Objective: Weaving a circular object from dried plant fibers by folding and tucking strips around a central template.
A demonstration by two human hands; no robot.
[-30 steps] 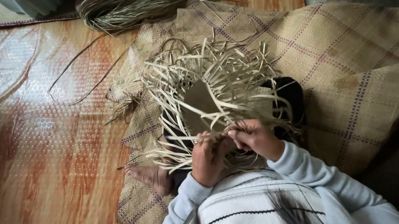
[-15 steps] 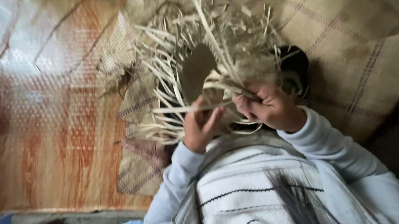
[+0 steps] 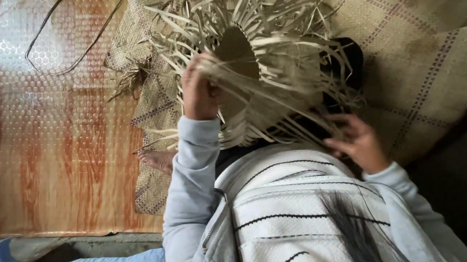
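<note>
Your left hand (image 3: 199,88) is closed, gripping the near-left rim of the half-woven straw basket (image 3: 262,70), which rests on your lap over the checked woven mat (image 3: 425,30). Your right hand (image 3: 356,142) is spread open, fingers touching loose strips at the basket's near-right edge.

Half-woven straw basket (image 3: 260,59): top strands cut off at upper frame edge, base hidden behind the sweater. Left hand (image 3: 199,88) fingertips buried in strands, grip unclear. Bare foot (image 3: 158,159) mostly hidden under sleeve.
</note>
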